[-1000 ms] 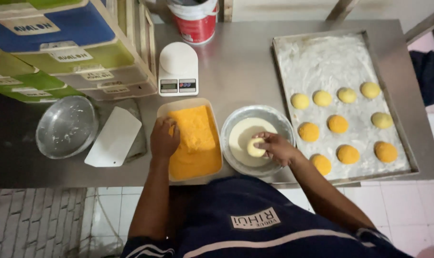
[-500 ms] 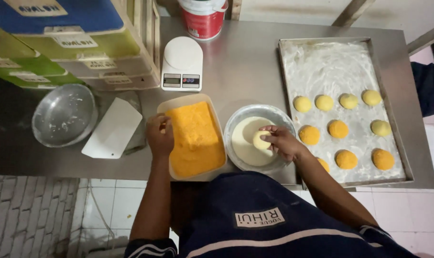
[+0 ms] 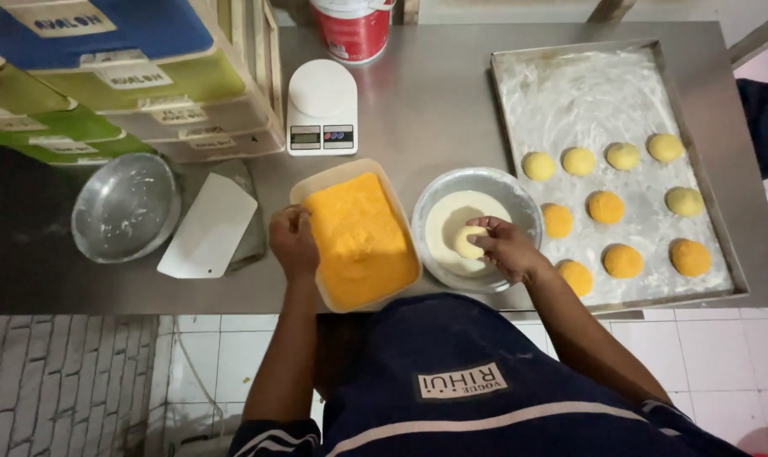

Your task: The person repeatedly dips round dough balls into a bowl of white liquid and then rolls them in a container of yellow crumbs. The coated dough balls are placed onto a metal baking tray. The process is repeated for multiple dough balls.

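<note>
My right hand (image 3: 509, 248) grips a pale dough ball (image 3: 467, 242) inside a metal bowl (image 3: 519, 203) of white batter. My left hand (image 3: 293, 242) rests closed on the left rim of a cream tub (image 3: 343, 172) filled with orange breadcrumbs (image 3: 359, 237). The tub stands right beside the bowl, at the front edge of the steel table (image 3: 435, 93). To the right lies a floured baking tray (image 3: 587, 93) with several round dough balls, some pale yellow (image 3: 578, 161), some coated orange (image 3: 624, 261).
A white kitchen scale (image 3: 321, 107) stands behind the tub, a red and white bucket (image 3: 352, 27) farther back. At the left lie an empty glass bowl (image 3: 125, 207), a white scraper (image 3: 208, 227) and stacked green and blue crates (image 3: 105, 76). Tiled floor shows below the table edge.
My right hand has turned the dough ball a little in the batter. The left hand stays on the tub's rim. The view has shifted slightly.
</note>
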